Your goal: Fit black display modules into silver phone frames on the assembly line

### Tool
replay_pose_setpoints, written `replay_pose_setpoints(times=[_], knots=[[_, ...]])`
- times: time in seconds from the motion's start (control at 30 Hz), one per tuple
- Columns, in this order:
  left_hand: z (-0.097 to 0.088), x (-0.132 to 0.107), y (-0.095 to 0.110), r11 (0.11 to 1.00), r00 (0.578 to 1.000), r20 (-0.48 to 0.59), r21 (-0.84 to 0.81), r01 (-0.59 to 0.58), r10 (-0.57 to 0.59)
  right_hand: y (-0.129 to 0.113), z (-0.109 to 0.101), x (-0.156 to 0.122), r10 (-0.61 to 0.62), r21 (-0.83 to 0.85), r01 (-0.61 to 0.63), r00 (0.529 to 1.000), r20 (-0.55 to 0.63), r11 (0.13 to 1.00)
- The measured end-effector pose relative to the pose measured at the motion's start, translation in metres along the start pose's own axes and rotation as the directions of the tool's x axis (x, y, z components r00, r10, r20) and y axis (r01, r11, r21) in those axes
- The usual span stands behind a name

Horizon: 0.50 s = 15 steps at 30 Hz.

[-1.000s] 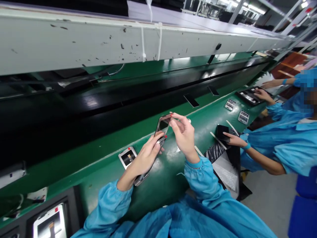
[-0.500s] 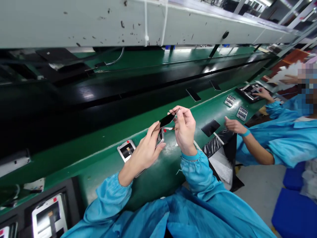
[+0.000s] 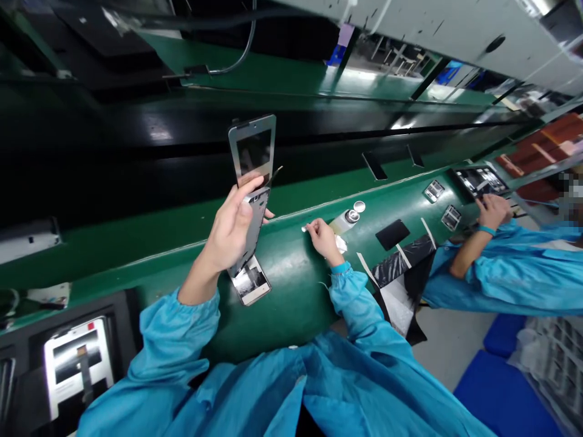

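My left hand (image 3: 228, 233) grips an opened phone above the bench. Its grey housing (image 3: 254, 227) is under my thumb. A flat panel with a dark window (image 3: 253, 152) stands up beyond my fingers. My right hand (image 3: 324, 238) is low over the bench, thumb and fingers pinched around a small pale piece (image 3: 304, 229) too small to name. Just beyond it is a bottle (image 3: 342, 222) with its round lid tipped back. Crumpled white tissue (image 3: 340, 244) lies by the right hand. Beneath the left hand, a second phone (image 3: 255, 292) rests on the bench.
A dark tray (image 3: 125, 352) with a white phone part (image 3: 77, 358) is at lower left. To the right lie a black screen (image 3: 392, 234), a black plastic bag (image 3: 404, 260) and two small metal frames. A co-worker's hand (image 3: 494, 211) is by a parts tray (image 3: 480, 180).
My right hand has let go of the phone's panel and moved down beside the bottle, pinching. My left hand has tilted the phone upright. The view has shifted. The co-worker's near hand has moved toward the tray.
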<state>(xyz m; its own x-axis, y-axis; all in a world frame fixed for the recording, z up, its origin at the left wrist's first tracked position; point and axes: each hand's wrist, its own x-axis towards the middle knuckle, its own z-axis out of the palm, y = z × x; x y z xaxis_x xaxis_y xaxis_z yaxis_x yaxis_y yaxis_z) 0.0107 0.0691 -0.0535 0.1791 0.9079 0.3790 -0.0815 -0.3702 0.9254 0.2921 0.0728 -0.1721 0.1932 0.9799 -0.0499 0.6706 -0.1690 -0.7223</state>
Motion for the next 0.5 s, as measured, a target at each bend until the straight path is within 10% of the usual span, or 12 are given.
replay_pose_setpoints(times=[0.23,0.5], knots=[[-0.001,0.000,0.003,0.965,0.994,0.104,-0.253,0.063,-0.038,-0.001,0.003,0.000,-0.002,-0.206,-0.005,0.999,-0.032,0.979],[0.001,-0.010,0.028,0.703,0.884,0.409,-0.561,0.438,-0.224,-0.041,-0.005,-0.020,-0.119,-0.027,0.116,0.981,-0.156,0.993]])
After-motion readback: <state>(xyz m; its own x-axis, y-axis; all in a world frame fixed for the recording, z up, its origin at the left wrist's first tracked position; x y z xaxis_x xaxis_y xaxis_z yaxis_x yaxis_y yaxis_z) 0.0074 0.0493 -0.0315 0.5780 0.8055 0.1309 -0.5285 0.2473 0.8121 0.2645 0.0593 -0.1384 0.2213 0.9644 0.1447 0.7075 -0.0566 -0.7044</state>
